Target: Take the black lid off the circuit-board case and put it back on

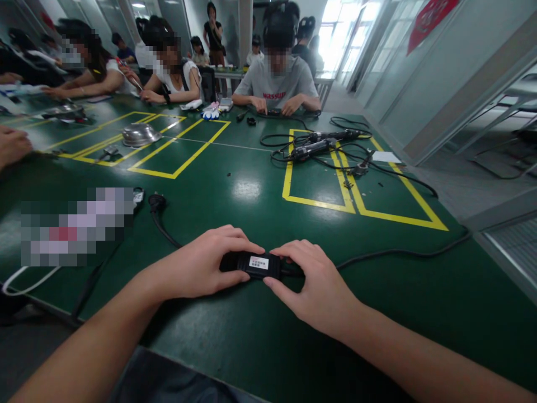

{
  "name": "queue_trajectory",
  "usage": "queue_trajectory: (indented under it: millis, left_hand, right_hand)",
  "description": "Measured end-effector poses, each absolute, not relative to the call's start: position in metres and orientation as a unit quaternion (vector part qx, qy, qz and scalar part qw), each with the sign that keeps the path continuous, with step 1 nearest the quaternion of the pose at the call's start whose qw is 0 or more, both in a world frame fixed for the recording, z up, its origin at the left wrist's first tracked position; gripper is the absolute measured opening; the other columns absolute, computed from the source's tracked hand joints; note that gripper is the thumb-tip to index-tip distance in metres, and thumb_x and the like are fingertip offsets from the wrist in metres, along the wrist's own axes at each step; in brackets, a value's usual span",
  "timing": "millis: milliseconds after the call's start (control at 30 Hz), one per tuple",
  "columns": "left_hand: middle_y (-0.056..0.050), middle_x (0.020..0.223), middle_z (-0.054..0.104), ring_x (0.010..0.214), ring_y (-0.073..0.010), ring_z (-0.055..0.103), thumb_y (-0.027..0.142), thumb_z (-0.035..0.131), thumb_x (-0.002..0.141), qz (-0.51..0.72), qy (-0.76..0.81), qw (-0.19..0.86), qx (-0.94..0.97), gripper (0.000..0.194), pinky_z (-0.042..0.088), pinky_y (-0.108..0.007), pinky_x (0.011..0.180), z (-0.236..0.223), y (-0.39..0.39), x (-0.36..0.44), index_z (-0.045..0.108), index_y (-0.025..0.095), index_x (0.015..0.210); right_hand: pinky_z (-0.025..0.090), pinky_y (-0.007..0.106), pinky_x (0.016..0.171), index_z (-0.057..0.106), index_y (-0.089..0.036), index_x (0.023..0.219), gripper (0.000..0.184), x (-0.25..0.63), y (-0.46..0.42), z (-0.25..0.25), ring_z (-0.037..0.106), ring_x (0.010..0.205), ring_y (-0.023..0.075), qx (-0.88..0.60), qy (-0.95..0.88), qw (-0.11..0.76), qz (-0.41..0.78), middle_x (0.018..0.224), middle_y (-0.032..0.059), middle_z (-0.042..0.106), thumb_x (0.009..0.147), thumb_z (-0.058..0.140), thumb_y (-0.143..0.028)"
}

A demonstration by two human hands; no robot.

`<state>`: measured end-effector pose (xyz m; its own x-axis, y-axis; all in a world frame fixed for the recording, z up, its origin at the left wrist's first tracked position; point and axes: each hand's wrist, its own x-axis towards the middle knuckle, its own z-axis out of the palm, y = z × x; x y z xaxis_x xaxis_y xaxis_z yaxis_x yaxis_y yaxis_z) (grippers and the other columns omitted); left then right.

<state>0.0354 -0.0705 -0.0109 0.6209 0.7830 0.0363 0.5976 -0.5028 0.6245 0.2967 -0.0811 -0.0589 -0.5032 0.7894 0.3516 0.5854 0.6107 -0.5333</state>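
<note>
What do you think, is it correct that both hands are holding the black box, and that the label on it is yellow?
The colour is wrong: in the head view, the label is white. The left hand and right hand do hold the black box.

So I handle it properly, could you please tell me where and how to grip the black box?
Probably the near and far long edges of the black box, fingers coming from both ends, as the left hand and right hand show. It is oblong with the white label facing up, so this leaves the label uncovered.
</note>
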Motion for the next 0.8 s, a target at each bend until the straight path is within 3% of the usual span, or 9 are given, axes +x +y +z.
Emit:
queue_trajectory:
  millis: [167, 400, 800]
  left_hand:
    - [-0.006, 0.117, 0.077, 0.106, -0.0243, 0.072, 0.028, 0.076, 0.097, 0.17, 0.395, 0.297, 0.852, 0.036, 0.055, -0.037, 0.097, -0.0092, -0.0712, 0.0347, 0.077, 0.024, 0.133]
    - [-0.006, 0.121, 0.077, 0.113, -0.0254, 0.07, 0.02, 0.078, 0.091, 0.171, 0.405, 0.281, 0.853, 0.038, 0.054, -0.038, 0.103, -0.0102, -0.0718, 0.0334, 0.076, 0.025, 0.128]
    - [-0.005, 0.122, 0.072, 0.113, -0.0247, 0.069, 0.02, 0.079, 0.092, 0.174, 0.413, 0.286, 0.847, 0.034, 0.054, -0.038, 0.103, -0.0131, -0.0729, 0.0362, 0.075, 0.026, 0.125]
  right_hand:
    - [0.051, 0.042, 0.081, 0.073, -0.022, 0.114, 0.023, 0.2966, -0.0814, -0.0557, 0.07, 0.091, 0.0262, -0.398, -0.851, 0.293, 0.178, 0.103, 0.0063, 0.078, 0.092, 0.081, -0.021]
    - [0.054, 0.043, 0.085, 0.074, -0.023, 0.115, 0.026, 0.2965, -0.0803, -0.0567, 0.072, 0.098, 0.0273, -0.401, -0.853, 0.281, 0.182, 0.11, 0.0073, 0.08, 0.091, 0.085, -0.022]
    - [0.054, 0.043, 0.083, 0.075, -0.023, 0.116, 0.027, 0.2963, -0.0801, -0.0533, 0.072, 0.097, 0.0279, -0.404, -0.858, 0.257, 0.187, 0.109, 0.0082, 0.081, 0.092, 0.088, -0.024]
